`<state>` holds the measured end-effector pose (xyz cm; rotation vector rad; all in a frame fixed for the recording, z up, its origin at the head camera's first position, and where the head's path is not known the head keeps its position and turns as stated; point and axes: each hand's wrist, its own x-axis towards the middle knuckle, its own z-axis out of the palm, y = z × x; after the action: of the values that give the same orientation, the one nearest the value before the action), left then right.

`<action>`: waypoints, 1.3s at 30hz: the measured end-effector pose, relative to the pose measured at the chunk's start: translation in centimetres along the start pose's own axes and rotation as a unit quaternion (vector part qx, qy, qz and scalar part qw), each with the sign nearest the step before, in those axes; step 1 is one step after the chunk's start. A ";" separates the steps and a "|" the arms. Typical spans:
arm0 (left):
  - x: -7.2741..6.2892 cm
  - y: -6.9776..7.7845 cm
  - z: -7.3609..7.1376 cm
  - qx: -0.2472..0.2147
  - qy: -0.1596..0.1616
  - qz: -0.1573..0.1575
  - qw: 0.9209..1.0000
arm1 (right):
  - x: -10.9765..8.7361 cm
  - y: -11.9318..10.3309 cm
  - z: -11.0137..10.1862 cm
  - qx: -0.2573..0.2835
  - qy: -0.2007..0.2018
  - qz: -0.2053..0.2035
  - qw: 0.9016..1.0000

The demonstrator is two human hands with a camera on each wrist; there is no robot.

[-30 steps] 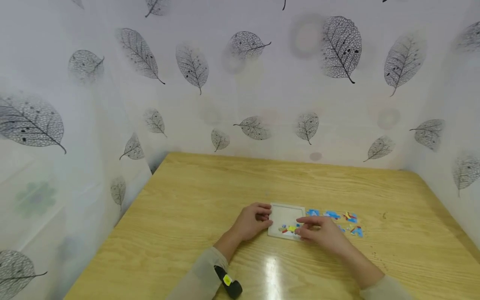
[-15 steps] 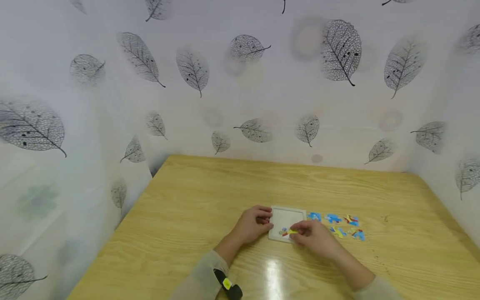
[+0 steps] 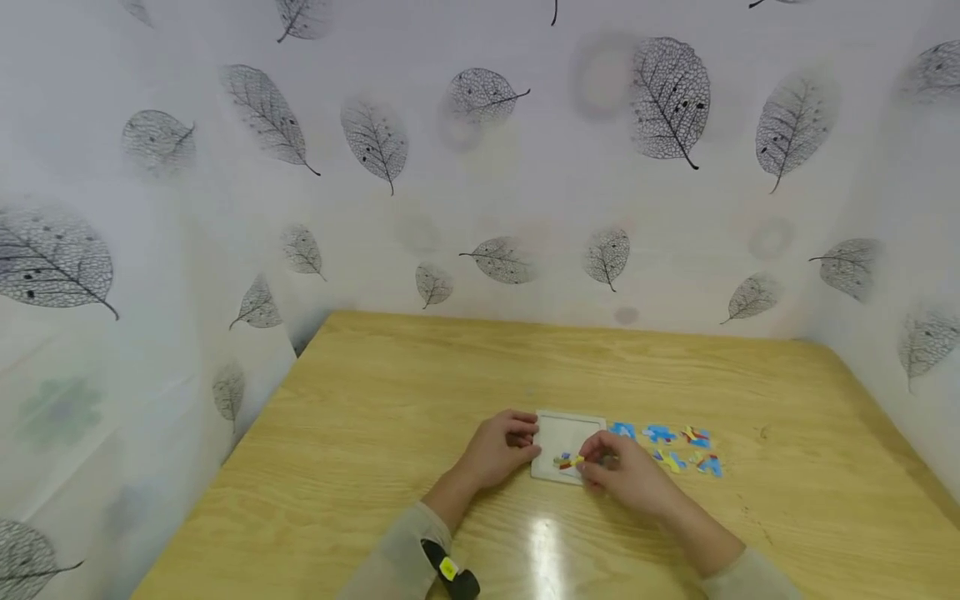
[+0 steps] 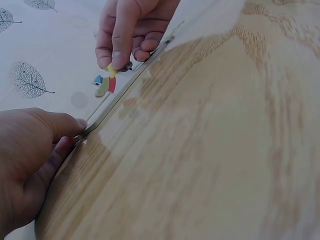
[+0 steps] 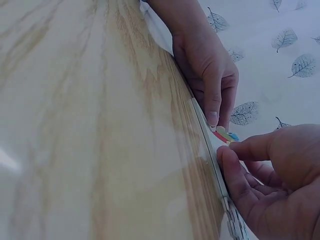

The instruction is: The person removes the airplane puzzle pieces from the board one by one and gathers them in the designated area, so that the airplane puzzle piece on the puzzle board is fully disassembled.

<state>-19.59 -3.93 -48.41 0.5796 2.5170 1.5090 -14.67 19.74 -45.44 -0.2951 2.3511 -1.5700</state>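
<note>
A shallow white puzzle tray [image 3: 558, 429] lies on the wooden table, with a small jigsaw piece [image 4: 105, 86] in red, green and blue in its lower part. My left hand [image 3: 495, 450] rests its thumb and fingertips against the tray's left edge. Low over the tray, my right hand [image 3: 626, 475] pinches a yellow jigsaw piece [image 4: 111, 68] between thumb and index finger, right up against the multicoloured piece. The right fingers hide most of the yellow piece in the head view. Both hands face each other across the tray in the right wrist view.
Right of the tray, several loose jigsaw pieces lie in two rows: blue pieces [image 3: 659, 433], a red and blue piece [image 3: 696, 437] and a yellow and blue piece [image 3: 669, 460] among them. Leaf-printed white curtains [image 3: 465, 183] enclose the table [image 3: 420, 367] at the back and sides.
My right hand has shifted left over the tray, and its index finger has drawn in toward the thumb on the yellow piece. The left hand has stayed at the tray's left edge.
</note>
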 end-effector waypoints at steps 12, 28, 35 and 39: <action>0.0 0.1 -0.2 0.001 0.001 0.002 1.000 | 0.1 0.0 -1.7 0.047 -0.033 0.006 0.998; -0.1 0.2 -0.2 0.002 0.001 0.007 1.000 | -1.0 1.1 -9.3 0.060 -0.138 0.039 0.988; -0.2 0.3 -0.2 -0.001 0.003 0.007 1.000 | -1.8 1.9 -11.8 0.036 -0.198 0.011 0.979; -0.1 0.2 -0.2 0.001 0.002 0.007 1.000 | -2.0 2.6 -12.5 0.039 -0.223 0.000 0.974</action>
<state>-19.49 -4.02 -48.15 0.5964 2.5237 1.5128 -17.31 32.18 -43.06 -0.5650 1.9393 -1.4135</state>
